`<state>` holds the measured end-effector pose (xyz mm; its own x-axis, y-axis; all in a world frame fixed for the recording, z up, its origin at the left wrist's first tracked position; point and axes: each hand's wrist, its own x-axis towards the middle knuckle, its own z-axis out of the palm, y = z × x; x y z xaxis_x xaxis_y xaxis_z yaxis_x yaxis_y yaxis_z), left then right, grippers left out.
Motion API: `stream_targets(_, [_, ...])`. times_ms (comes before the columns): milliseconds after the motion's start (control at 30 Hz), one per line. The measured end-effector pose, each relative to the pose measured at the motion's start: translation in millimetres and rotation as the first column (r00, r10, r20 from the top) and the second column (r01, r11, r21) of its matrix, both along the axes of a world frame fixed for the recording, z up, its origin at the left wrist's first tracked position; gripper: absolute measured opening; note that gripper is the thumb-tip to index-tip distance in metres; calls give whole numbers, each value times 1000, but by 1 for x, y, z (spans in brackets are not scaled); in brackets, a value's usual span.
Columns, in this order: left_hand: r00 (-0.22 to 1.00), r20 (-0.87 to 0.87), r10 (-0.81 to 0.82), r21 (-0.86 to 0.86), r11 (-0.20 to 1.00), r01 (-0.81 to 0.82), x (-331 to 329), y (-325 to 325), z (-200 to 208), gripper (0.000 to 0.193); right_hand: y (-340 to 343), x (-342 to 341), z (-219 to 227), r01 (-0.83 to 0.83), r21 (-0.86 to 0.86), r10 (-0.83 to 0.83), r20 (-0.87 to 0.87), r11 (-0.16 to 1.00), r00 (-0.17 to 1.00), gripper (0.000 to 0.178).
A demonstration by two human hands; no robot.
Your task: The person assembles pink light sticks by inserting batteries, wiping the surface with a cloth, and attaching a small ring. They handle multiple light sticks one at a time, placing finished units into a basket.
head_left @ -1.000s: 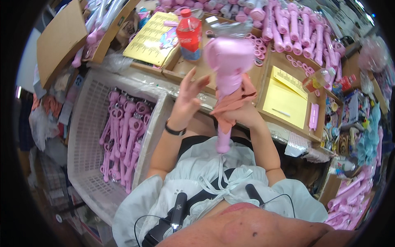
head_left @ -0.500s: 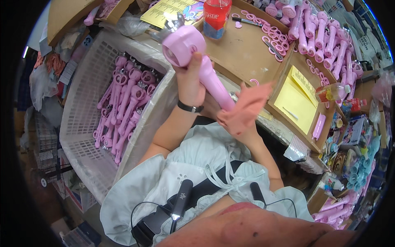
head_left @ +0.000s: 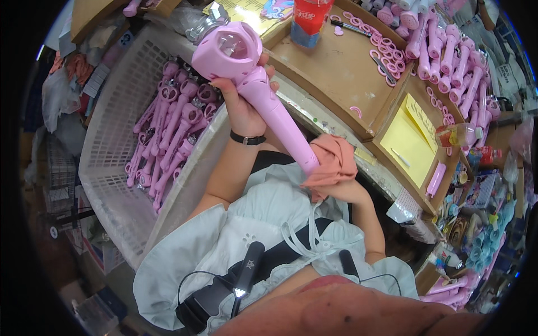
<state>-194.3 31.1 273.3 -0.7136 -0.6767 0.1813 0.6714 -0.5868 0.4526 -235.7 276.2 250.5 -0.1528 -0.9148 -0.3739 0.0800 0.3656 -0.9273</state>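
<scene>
A pink plastic toy wand (head_left: 283,120) slants across the middle, its hollow round head up and to the left. A shiny silvery piece (head_left: 210,25) sits at the top of the head. My left hand (head_left: 244,115) is closed round the wand just below its head, the thumb on the near side and fingertips showing beyond. At the handle's lower end my right hand (head_left: 348,191) grips a salmon-coloured cloth (head_left: 336,158), which is bunched against the wand. The cloth hides most of the right fingers and the handle's tip.
To my left, a white plastic basket (head_left: 106,117) holds several similar wands (head_left: 182,126). Across the bench, a cardboard tray (head_left: 314,73) holds pink rings (head_left: 386,56) and a red-labelled bottle (head_left: 310,19). Yellow paper (head_left: 406,143) lies farther right, below piled pink handles (head_left: 448,56).
The wand's head has moved left and turned to show its opening. The cloth has gone from spread out to bunched at the handle's end. The view has shifted slightly.
</scene>
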Motion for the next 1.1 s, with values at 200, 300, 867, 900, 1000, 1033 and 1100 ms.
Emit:
stream_targets(200, [969, 58, -242, 33, 970, 240, -6, 42, 3, 96, -64, -8, 7, 302, -244, -227, 290, 922, 930, 38])
stream_targets(300, [968, -102, -231, 59, 970, 237, -4, 31, 5, 94, -72, -6, -10, 357, -125, -275, 425, 926, 862, 38])
stream_targets(867, [994, -111, -5, 79, 997, 14, -6, -25, -5, 85, 8, 7, -6, 511, -111, -472, 257, 852, 843, 56])
stream_targets(900, [981, -188, -46, 54, 997, 57, -7, -26, -6, 87, 7, 9, -1, 520, -137, -424, 425, 843, 800, 64])
stream_targets(1000, [908, -394, -140, 49, 984, 173, -9, -26, -12, 95, 0, 8, 7, 435, -118, -169, 807, 893, 566, 84])
stream_targets(1033, [891, -429, -150, 59, 979, 193, -10, -26, -14, 96, -1, 5, 9, 370, -147, -118, 787, 917, 606, 87])
stream_targets(1100, [844, -508, -171, 90, 964, 250, -13, -26, -17, 95, -8, 2, 8, 320, -309, 107, 847, 896, 520, 82])
